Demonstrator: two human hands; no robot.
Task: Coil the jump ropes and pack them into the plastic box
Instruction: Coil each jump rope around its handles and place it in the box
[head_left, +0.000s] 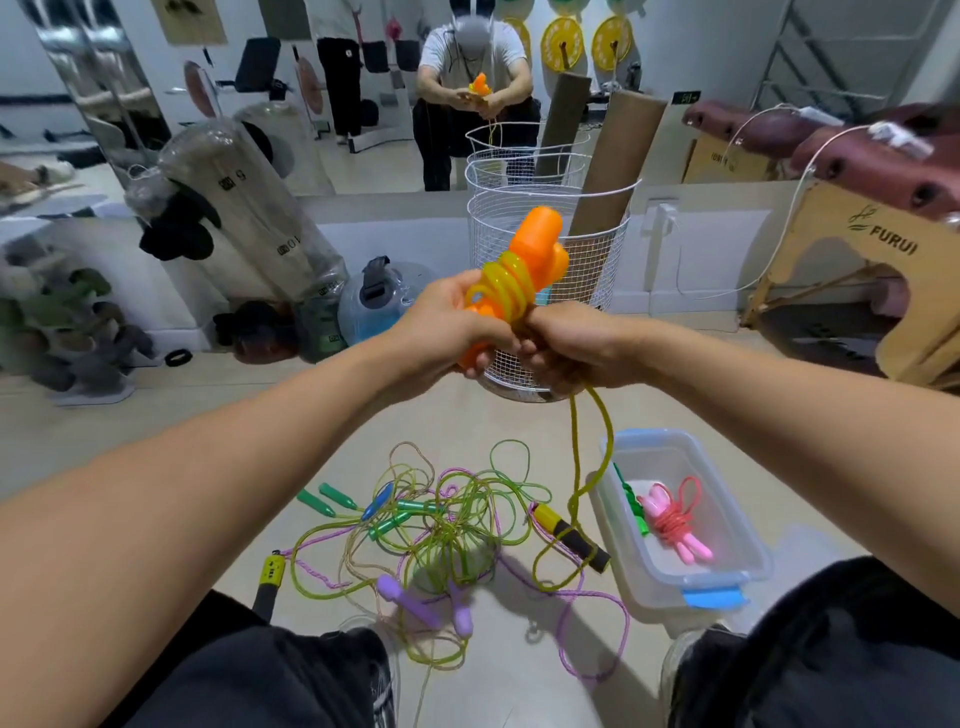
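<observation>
My left hand grips the two orange handles of a jump rope, held upright at chest height. Several turns of its yellow rope are wound round the handles. My right hand pinches the rope just beside the handles, and the loose end hangs down to the floor. A clear plastic box with blue clips stands on the floor at the right and holds a coiled pink rope and a green rope. A tangled pile of ropes lies on the floor between my knees.
A white wire basket with cardboard tubes stands right behind my hands. A wall mirror shows a seated person. Wrapped gym gear and a blue container sit at the left, a wooden bench at the right.
</observation>
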